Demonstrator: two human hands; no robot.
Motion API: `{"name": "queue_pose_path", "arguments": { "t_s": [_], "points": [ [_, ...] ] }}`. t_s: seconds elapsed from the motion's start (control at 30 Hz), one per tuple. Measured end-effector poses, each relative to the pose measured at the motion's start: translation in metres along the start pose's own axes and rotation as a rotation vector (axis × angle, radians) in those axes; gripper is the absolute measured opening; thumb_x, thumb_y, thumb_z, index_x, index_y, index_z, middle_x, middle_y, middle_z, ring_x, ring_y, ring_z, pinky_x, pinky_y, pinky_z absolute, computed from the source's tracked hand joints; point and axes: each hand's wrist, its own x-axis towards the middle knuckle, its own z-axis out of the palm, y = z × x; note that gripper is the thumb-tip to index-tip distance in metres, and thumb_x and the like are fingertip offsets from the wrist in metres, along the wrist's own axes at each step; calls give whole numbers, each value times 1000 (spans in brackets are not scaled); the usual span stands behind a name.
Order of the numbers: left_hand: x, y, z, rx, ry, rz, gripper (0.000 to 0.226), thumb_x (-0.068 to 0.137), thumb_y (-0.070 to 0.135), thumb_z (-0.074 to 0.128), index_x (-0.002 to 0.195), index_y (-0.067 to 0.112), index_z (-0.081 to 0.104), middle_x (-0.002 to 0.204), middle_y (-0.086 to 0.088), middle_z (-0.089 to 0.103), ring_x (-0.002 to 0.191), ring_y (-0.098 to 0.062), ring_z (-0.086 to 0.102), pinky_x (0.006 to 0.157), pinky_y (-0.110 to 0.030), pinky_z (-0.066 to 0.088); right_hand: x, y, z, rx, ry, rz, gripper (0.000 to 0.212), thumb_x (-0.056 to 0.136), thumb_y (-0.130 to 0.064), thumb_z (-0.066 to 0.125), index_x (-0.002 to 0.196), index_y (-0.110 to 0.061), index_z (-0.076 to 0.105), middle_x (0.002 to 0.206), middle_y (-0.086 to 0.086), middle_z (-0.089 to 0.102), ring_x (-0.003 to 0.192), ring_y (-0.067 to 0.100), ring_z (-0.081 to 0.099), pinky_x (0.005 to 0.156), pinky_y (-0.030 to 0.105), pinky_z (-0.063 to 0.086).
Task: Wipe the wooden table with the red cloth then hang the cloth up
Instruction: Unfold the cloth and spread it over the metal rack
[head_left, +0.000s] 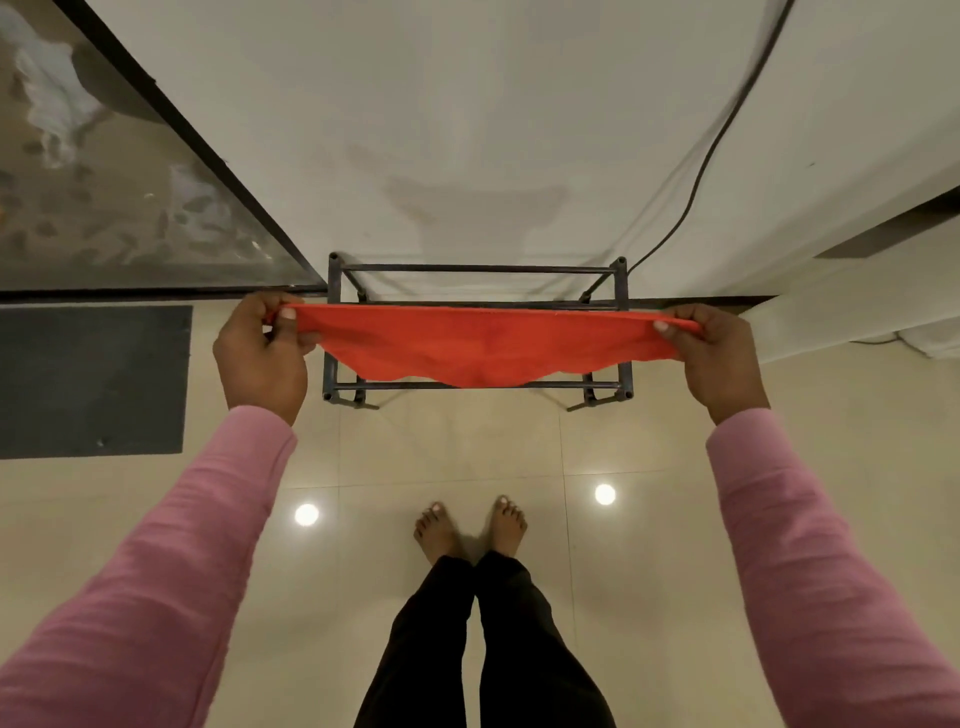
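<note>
We are pinching the red cloth by its two upper corners, the left hand curling thumb and fingers around one end and the right hand gripping the other, so the top edge is stretching taut while the lower edge is sagging. Both arms in pink sleeves are reaching forward, held wide apart. The cloth is hanging over the dark metal rack standing against the white wall, our bare feet on the tiled floor.
</note>
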Motion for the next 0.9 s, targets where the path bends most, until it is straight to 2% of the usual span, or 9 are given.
{"name": "queue_pose_path", "arguments": {
  "t_s": [0.23, 0.3, 0.43, 0.53, 0.6, 0.67, 0.8, 0.9],
  "points": [
    [6, -31, 18, -29, -30, -18, 21, 98, 15, 50, 89, 30, 61, 101, -2, 65, 92, -22, 69, 80, -31, 58, 23, 19, 20, 78, -3, 3, 6, 88, -18, 64, 92, -15, 67, 80, -7, 63, 78, 10, 55, 77, 31, 47],
    [7, -33, 23, -54, -3, -24, 25, 98, 15, 49, 87, 35, 60, 101, -2, 65, 93, -21, 68, 80, -28, 58, 26, 20, 26, 135, 14, 7, 7, 88, -16, 64, 93, -13, 67, 78, -5, 62, 76, 9, 55, 74, 28, 47],
    [7, -38, 32, -66, 32, -10, 17, 98, 13, 49, 94, 25, 60, 99, 0, 65, 94, -17, 67, 81, -25, 57, 29, 22, 37, 187, 62, -3, 10, 89, -18, 63, 94, -9, 67, 76, -6, 62, 68, -3, 54, 68, 17, 46],
    [9, -35, 36, -90, 36, 14, 27, 97, 13, 48, 87, 36, 58, 94, 9, 63, 93, -14, 66, 84, -28, 57, 32, 21, 40, 199, 95, 12, 8, 90, -20, 62, 92, -15, 67, 78, -7, 63, 75, 3, 56, 77, 30, 49],
    [12, -31, 38, -138, 43, 38, 27, 95, 13, 49, 86, 37, 57, 91, 11, 61, 90, -13, 64, 86, -32, 56, 36, 19, 38, 221, 102, 8, 5, 89, -22, 62, 87, -22, 67, 79, -5, 63, 81, 11, 56, 83, 39, 49],
    [16, -24, 40, -169, 60, 61, 27, 93, 14, 49, 85, 38, 58, 87, 15, 61, 87, -10, 63, 86, -34, 56, 40, 15, 34, 257, 111, -12, 6, 87, -21, 63, 84, -25, 67, 79, -4, 63, 82, 14, 55, 84, 42, 49],
    [23, -11, 44, -207, 73, 92, 23, 90, 20, 50, 85, 40, 60, 81, 22, 62, 86, -10, 62, 87, -40, 56, 50, 7, 25, 299, 138, -60, 6, 86, -21, 63, 83, -24, 67, 77, -4, 62, 79, 12, 54, 78, 34, 45],
    [25, -6, 47, -194, 62, 115, 23, 90, 20, 51, 85, 41, 60, 82, 24, 63, 88, -11, 63, 88, -42, 56, 56, 4, 24, 290, 150, -86, 6, 86, -21, 62, 84, -24, 67, 79, -3, 62, 80, 13, 53, 78, 34, 44]
  ]
}}
